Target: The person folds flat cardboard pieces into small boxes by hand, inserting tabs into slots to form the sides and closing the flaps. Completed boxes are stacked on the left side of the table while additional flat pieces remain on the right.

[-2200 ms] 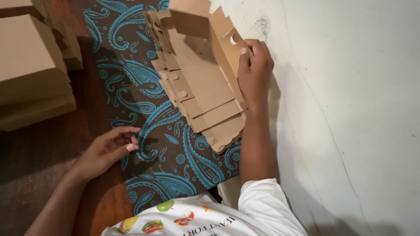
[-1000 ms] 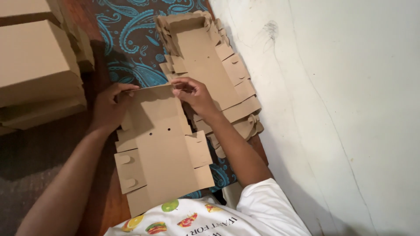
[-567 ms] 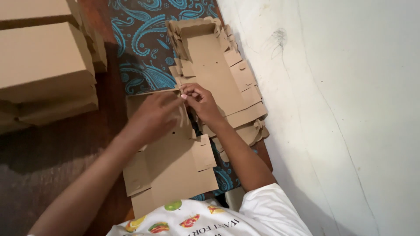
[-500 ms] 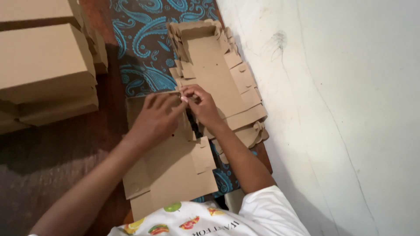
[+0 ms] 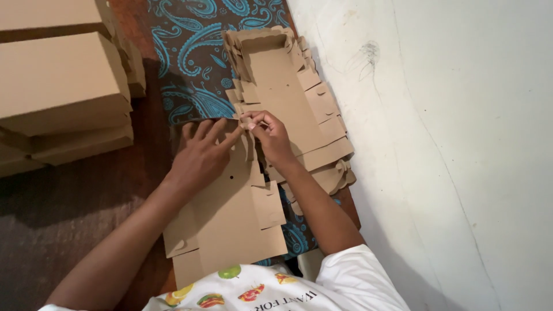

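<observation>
A flat die-cut cardboard box blank [image 5: 230,224] lies in the lower middle of the frame, its long axis running from the bottom edge, near the person's white fruit-print shirt [image 5: 271,291], up toward the centre. Its far end points toward the top of the frame. The board is plain brown, matte and stiff, with scored fold lines, square side flaps, notched tabs and 1 small round hole near its middle.

The left hand [image 5: 201,156] rests on the blank's upper part, fingers spread and nearly flat, pressing the board down. The right hand [image 5: 269,137] sits just beside it at the blank's upper right corner, fingers curled into a pinch on a small flap there; thumb and forefinger meet on the cardboard edge.

Just beyond the hands, in the upper middle, a stack of unfolded box blanks [image 5: 294,103] lies along the same axis, edges fanned and scalloped, against a white plastered wall [image 5: 449,144]. Under both lies a dark cloth with turquoise paisley pattern [image 5: 190,63]. At upper left, assembled brown cardboard boxes [image 5: 57,86] are piled on a dark wooden floor [image 5: 75,219].
</observation>
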